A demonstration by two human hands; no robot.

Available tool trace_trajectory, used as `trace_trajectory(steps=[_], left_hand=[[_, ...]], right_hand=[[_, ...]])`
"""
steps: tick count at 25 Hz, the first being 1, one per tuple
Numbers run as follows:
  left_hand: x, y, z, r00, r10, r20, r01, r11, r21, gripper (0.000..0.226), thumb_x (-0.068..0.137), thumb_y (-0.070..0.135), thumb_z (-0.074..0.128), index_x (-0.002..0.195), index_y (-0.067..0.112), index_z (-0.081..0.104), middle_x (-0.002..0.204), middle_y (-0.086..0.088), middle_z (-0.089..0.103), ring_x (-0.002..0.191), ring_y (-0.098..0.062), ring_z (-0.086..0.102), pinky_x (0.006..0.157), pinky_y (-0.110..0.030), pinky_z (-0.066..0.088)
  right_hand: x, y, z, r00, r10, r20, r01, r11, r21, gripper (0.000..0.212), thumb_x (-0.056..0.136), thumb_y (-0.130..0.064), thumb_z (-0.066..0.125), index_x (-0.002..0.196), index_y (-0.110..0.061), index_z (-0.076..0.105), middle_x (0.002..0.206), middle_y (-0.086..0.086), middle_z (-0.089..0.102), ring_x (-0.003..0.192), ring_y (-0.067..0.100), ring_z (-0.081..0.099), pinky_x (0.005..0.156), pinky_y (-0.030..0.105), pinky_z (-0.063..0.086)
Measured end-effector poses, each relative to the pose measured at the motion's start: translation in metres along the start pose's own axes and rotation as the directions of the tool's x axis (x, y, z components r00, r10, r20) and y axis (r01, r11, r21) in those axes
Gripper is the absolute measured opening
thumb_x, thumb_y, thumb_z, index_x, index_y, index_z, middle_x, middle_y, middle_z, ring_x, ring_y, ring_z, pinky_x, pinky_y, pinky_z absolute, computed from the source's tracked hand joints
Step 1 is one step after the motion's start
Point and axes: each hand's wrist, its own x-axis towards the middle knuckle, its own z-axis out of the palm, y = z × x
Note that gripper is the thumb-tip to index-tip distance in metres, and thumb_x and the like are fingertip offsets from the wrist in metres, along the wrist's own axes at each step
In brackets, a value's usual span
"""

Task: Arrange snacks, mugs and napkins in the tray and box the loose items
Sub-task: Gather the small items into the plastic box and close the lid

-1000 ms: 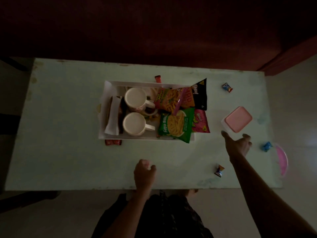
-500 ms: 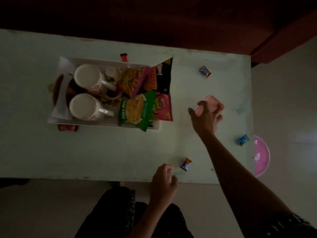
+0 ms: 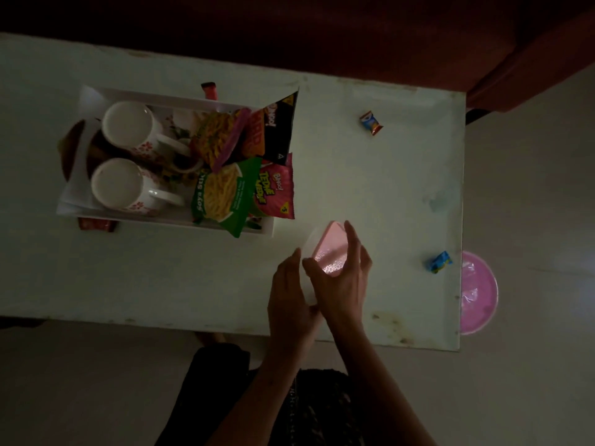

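A small clear box with a pink lid [image 3: 328, 249] is held above the table's front edge between both hands. My right hand [image 3: 346, 284] wraps its right side and lid; my left hand [image 3: 289, 300] presses on its left side. The white tray [image 3: 167, 217] at the left holds two white floral mugs [image 3: 128, 130] [image 3: 119, 185], folded napkins [image 3: 75, 188] and several snack packets [image 3: 225, 191]. Loose wrapped candies lie on the table: one orange-blue candy [image 3: 371, 122] at the back right, one blue candy [image 3: 438, 261] near the right edge.
A red sachet [image 3: 96, 224] lies by the tray's front edge and another red sachet [image 3: 209, 90] behind it. A pink round plate [image 3: 478, 292] sticks out past the pale table's [image 3: 370, 188] right edge. Dark furniture stands behind the table.
My right hand took the pink-lidded box from the right side of the table and brought it toward me. My left hand rose from the front edge and met it.
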Motion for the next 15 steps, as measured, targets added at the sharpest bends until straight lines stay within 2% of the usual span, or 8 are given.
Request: trace_trajectory(steps=[3,6,8,10,12,15], left_hand=[[0.001,-0.015,0.001,0.998,0.012,0.055,-0.015,0.999,0.042,0.064,0.061,0.018,0.081,0.117,0.000,0.055,0.109,-0.015,0.063,0.101,-0.028,0.063,0.080,-0.041,0.059],[0.004,-0.023,-0.004,0.991,-0.045,0.124,0.039,0.998,0.051,0.074,0.054,0.025,0.085,0.119,0.004,0.055,0.108,-0.013,0.063,0.097,-0.026,0.064,0.079,-0.032,0.054],[0.007,-0.027,-0.006,0.995,-0.051,0.089,0.049,0.999,0.024,0.076,0.052,0.030,0.084,0.119,0.005,0.056,0.107,-0.012,0.063,0.095,-0.025,0.064,0.078,-0.027,0.051],[0.010,-0.029,-0.006,0.996,-0.065,0.056,0.066,0.998,-0.014,0.078,0.051,0.034,0.083,0.119,0.008,0.057,0.106,-0.010,0.063,0.096,-0.022,0.061,0.079,-0.025,0.049],[0.012,-0.030,-0.005,0.988,-0.137,0.071,0.136,0.991,0.008,0.082,0.050,0.040,0.082,0.122,0.013,0.054,0.109,-0.006,0.062,0.101,-0.021,0.056,0.082,-0.031,0.051],[0.013,-0.033,-0.003,0.979,-0.199,0.043,0.195,0.977,0.089,0.084,0.047,0.048,0.080,0.121,0.020,0.054,0.112,0.001,0.063,0.100,-0.018,0.050,0.078,-0.036,0.052]], right_hand=[[-0.007,-0.002,-0.001,1.000,0.020,0.013,-0.020,0.999,-0.036,0.089,0.065,-0.041,0.076,0.139,-0.043,0.025,0.140,0.008,0.042,0.119,0.026,0.049,0.078,0.026,0.035],[-0.003,-0.002,-0.009,0.998,0.031,0.059,-0.030,0.999,-0.016,0.082,0.066,-0.041,0.073,0.136,-0.041,0.032,0.132,0.009,0.051,0.113,0.029,0.054,0.083,0.032,0.046],[0.002,-0.002,-0.014,0.994,0.038,0.105,-0.041,0.999,0.027,0.079,0.064,-0.040,0.072,0.133,-0.044,0.034,0.130,0.008,0.053,0.110,0.030,0.056,0.086,0.046,0.053],[0.010,0.000,-0.019,0.997,0.039,0.072,-0.046,0.995,0.094,0.077,0.064,-0.038,0.073,0.132,-0.042,0.036,0.130,0.008,0.052,0.107,0.030,0.057,0.083,0.052,0.055],[0.021,0.005,-0.024,0.999,0.040,-0.030,-0.036,0.991,0.130,0.076,0.065,-0.035,0.073,0.132,-0.035,0.038,0.131,0.010,0.050,0.106,0.032,0.058,0.084,0.050,0.055],[0.046,0.016,-0.036,0.985,-0.006,-0.175,0.002,1.000,-0.024,0.070,0.067,-0.025,0.074,0.131,-0.030,0.043,0.131,0.011,0.047,0.114,0.032,0.052,0.090,0.036,0.045]])
